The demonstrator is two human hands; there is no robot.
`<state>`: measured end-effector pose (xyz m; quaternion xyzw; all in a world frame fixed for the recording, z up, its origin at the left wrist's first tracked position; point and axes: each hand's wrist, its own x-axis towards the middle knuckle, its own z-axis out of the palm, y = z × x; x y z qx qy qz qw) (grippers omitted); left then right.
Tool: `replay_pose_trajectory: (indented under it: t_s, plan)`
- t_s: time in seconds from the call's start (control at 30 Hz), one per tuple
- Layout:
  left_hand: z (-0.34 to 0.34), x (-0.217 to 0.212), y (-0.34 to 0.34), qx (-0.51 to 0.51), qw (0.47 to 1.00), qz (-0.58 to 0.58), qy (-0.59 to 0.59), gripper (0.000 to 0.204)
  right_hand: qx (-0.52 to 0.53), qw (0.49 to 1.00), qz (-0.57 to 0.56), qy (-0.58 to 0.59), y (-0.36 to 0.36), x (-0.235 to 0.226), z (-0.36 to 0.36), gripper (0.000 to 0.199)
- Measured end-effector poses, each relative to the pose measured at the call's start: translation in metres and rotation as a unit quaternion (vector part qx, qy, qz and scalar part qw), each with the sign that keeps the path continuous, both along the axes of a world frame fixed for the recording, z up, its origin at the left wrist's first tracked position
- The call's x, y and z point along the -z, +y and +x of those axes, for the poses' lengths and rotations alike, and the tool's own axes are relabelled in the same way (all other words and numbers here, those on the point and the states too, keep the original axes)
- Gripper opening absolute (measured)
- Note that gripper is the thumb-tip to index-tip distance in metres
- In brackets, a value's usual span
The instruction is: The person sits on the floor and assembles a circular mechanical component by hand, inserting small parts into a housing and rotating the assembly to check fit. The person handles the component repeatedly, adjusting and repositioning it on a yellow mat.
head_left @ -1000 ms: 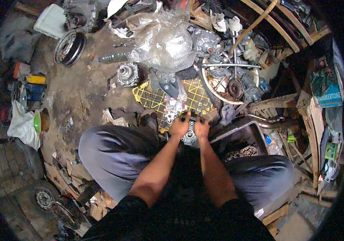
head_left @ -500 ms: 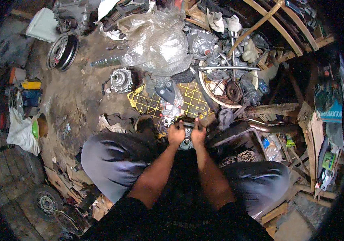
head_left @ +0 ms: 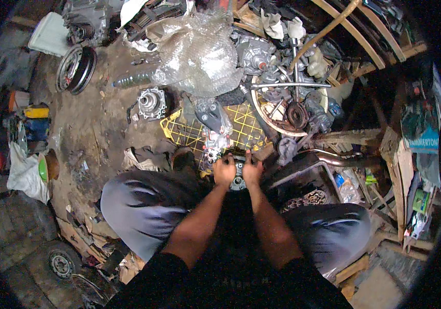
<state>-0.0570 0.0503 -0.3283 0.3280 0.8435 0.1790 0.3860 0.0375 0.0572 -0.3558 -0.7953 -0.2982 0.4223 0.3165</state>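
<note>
Between my knees, my left hand (head_left: 224, 172) and my right hand (head_left: 252, 171) face each other on a grey metal part (head_left: 238, 182) with a round opening and small holes. Each hand is closed on one side of it, fingers curled round its edges and thumbs toward the far end. My palms hide much of its outline. Just beyond my left hand, a silvery machine part (head_left: 217, 138) with a dark grey bracket-like piece rests on a yellow plastic crate (head_left: 243, 121).
A round metal housing (head_left: 152, 103) lies left of the crate. Bubble wrap (head_left: 200, 56) sits behind it, and a round tray (head_left: 261, 116) of greasy parts and a cross-shaped wrench stands to the right. A wheel rim (head_left: 76, 69) is far left. Near my right knee is a metal-edged bin (head_left: 328, 177).
The whole view has shifted slightly left and up. Both hands keep their hold on the metal part, with little visible movement.
</note>
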Motion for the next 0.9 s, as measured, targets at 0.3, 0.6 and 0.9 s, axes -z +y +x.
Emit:
replay_pose_trajectory:
  t_s: [0.3, 0.6, 0.9]
  plan:
    - [-0.008, 0.010, 0.009, 0.110, 0.994, 0.015, -0.001, 0.041, -0.252, 0.961, -0.032, -0.109, 0.015, -0.009, 0.005, 0.049]
    - [-0.007, 0.006, 0.009, 0.085, 0.996, 0.002, 0.000, 0.042, -0.175, 0.972, -0.118, -0.101, 0.022, -0.051, -0.006, 0.068]
    - [-0.003, -0.021, 0.013, 0.062, 0.998, -0.012, 0.000, 0.054, -0.132, 0.972, -0.134, -0.138, 0.019, -0.032, -0.009, 0.074]
